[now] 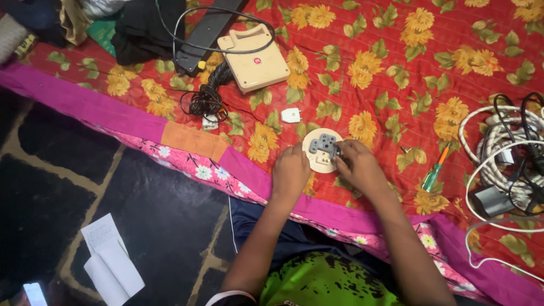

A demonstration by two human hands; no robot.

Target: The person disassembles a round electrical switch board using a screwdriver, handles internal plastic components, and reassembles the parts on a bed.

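My left hand (290, 173) steadies the round cream socket plate (318, 154) on the floral bedspread (385, 68); my right hand (358, 164), at three o'clock, pinches the grey plug (324, 145) on it.

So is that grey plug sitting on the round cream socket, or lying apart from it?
On it: the grey plug rests atop the round cream socket.

Smooth cream plastic round socket plate (317, 157) under matt grey plastic plug (324, 145), on soft printed floral cloth bedspread (385, 68).
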